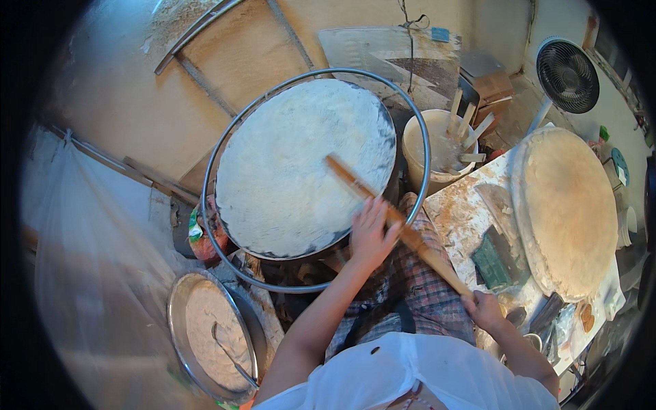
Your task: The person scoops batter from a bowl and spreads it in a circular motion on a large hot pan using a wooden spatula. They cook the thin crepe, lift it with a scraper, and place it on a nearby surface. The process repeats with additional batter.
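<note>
A large round griddle (225,240) stands in front of me, spread nearly to its dark edge with a pale, thin flatbread (294,157). Across its right side slants a long, flat wooden stick (427,253), its far tip blurred over the flatbread. My right hand (485,311) is closed around the near end of this stick. Alongside the stick's middle lies my left hand (372,236), fingers stretched out over the griddle's near right edge and seemingly touching the wood. A raised metal ring (425,147) encircles the griddle, and the stick crosses it.
On the right, a table (454,205) holds a stack of round flatbreads (567,212) and a green block (490,260). Behind it stands a fan (567,75). A bucket (413,147) with wooden sticks is beyond the griddle. At lower left sits a batter basin (179,307) with a ladle (232,355).
</note>
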`<state>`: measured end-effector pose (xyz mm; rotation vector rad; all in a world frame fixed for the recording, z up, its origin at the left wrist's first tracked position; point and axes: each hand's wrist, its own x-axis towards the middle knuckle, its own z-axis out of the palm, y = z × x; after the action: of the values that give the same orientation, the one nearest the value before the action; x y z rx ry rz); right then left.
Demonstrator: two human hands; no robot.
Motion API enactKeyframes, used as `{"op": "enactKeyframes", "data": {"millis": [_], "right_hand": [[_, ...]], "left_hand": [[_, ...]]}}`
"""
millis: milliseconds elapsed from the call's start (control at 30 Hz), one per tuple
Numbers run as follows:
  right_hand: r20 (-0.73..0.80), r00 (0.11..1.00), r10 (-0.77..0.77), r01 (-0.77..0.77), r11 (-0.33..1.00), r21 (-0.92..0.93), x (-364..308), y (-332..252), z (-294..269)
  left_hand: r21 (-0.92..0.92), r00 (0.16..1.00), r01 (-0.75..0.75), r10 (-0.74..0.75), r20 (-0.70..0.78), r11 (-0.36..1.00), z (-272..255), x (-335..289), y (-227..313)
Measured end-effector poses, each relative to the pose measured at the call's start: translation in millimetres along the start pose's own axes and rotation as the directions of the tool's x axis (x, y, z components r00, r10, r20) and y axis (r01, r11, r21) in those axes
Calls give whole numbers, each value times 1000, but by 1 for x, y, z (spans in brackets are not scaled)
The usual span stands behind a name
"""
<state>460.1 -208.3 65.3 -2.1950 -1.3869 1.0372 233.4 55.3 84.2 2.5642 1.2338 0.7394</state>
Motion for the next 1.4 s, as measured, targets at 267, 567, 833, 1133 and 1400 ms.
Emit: {"op": "enactKeyframes", "data": {"millis": [267,567,833,1133,1400], "right_hand": [[268,963,14,-73,974,213,41,-76,-19],[350,901,-256,326,932,-156,65,-109,-11],[132,991,35,-53,989,140,22,-30,-11],[70,997,33,-41,992,117,44,-81,-37],[310,911,-272,299,953,-42,131,-170,-9]], "left_hand": [[127,992,119,-113,-53,985,-15,34,-49],[282,934,350,-309,-179,893,-80,-103,-81],[99,1000,-6,7,-18,995,-8,17,-14],[45,998,71,-70,-3,997,27,97,-26],[147,917,392,-372,-146,908,-73,31,-153]]}}
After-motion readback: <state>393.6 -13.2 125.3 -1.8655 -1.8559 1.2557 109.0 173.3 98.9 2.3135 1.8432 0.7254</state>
